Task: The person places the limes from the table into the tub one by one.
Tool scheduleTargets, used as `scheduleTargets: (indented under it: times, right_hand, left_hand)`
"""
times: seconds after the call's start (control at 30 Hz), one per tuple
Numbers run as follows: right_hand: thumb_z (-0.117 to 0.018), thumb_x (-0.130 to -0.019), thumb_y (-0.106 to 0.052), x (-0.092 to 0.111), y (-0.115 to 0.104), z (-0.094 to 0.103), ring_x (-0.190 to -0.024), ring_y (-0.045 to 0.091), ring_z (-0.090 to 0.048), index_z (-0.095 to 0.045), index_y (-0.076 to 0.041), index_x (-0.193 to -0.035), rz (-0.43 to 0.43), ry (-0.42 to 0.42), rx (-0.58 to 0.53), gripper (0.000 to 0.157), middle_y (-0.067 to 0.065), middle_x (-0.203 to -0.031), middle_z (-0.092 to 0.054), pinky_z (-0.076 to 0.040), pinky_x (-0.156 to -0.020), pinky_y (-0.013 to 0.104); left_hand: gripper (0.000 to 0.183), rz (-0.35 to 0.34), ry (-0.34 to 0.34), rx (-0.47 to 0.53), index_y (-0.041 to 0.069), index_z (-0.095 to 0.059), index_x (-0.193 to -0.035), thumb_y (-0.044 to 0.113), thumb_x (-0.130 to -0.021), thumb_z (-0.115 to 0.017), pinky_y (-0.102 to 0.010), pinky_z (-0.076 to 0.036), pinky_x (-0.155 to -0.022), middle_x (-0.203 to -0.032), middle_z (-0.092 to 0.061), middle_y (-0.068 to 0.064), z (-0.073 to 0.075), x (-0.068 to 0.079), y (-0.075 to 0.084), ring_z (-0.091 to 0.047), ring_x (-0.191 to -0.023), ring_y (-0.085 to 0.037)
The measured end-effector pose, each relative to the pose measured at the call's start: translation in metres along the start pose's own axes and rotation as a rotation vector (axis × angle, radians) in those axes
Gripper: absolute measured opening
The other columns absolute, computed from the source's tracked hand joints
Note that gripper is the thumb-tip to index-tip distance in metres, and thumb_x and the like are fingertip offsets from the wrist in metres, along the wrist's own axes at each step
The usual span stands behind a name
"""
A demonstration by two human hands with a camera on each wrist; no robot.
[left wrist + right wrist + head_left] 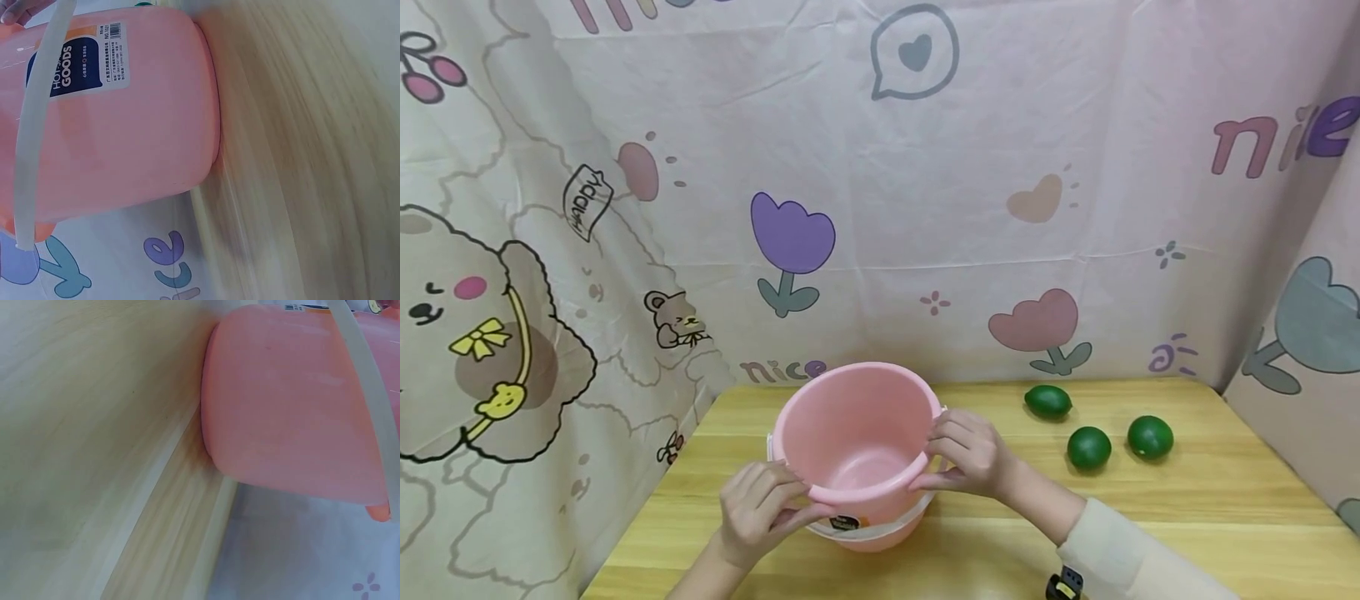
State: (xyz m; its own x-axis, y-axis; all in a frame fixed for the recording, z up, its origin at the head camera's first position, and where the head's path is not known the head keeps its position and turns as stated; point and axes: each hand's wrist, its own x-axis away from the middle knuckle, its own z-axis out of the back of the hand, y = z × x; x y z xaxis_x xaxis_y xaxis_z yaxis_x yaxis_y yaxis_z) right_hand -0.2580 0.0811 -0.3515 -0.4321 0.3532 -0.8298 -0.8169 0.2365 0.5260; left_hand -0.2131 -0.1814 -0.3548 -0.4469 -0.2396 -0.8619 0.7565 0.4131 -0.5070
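Note:
A pink bucket [868,475] stands on the wooden table, its inside bare down to the bottom. My left hand [760,504] grips the near-left part of its rim, fingers over the edge and thumb along the outside. On the right side of the rim, my right hand [970,454] holds on in the same way. The white handle [34,125] hangs down across the bucket's front, over a printed label [84,59]. In the right wrist view the bucket's base [209,400] sits against the tabletop.
Three green limes lie right of the bucket: one lime [1048,402] farther back, a second lime [1088,448] nearer, and a third lime [1150,437] beside it. A printed cloth [880,167] hangs behind the table [1150,542] and along both sides.

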Motion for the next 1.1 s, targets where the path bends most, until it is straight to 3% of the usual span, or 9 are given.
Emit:
scheduleTargets:
  times: [0.5, 0.77, 1.1]
  right_hand:
    - [-0.077, -0.060, -0.049, -0.002, -0.003, 0.019, -0.057, 0.016, -0.057, -0.061, -0.005, -0.060, -0.005, 0.021, 0.005, 0.047, 0.002, -0.061, -0.061, -0.055, -0.052, 0.029]
    - [-0.079, -0.054, -0.049, -0.001, -0.005, 0.028, -0.058, 0.016, -0.057, -0.061, -0.005, -0.060, -0.005, 0.025, -0.002, 0.048, 0.002, -0.060, -0.061, -0.054, -0.052, 0.028]
    - [-0.079, -0.059, -0.046, 0.003, -0.010, 0.037, -0.057, 0.018, -0.057, -0.062, -0.003, -0.063, -0.009, 0.022, -0.001, 0.046, 0.003, -0.063, -0.062, -0.054, -0.052, 0.029]
  left_hand:
    - [0.041, -0.045, 0.008, 0.001, 0.008, -0.057, -0.053, 0.043, -0.065, -0.076, -0.020, -0.046, -0.042, -0.051, -0.054, 0.000, -0.013, -0.006, 0.003, -0.047, -0.044, -0.009]
    - [0.041, -0.077, 0.000, 0.016, 0.010, -0.056, -0.053, 0.044, -0.067, -0.074, -0.013, -0.038, -0.040, -0.052, -0.052, 0.003, -0.019, -0.013, 0.004, -0.044, -0.044, -0.005]
    - [0.042, -0.097, 0.007, 0.026, 0.011, -0.056, -0.054, 0.047, -0.066, -0.074, -0.013, -0.037, -0.040, -0.052, -0.052, 0.004, -0.025, -0.015, 0.008, -0.044, -0.045, -0.004]
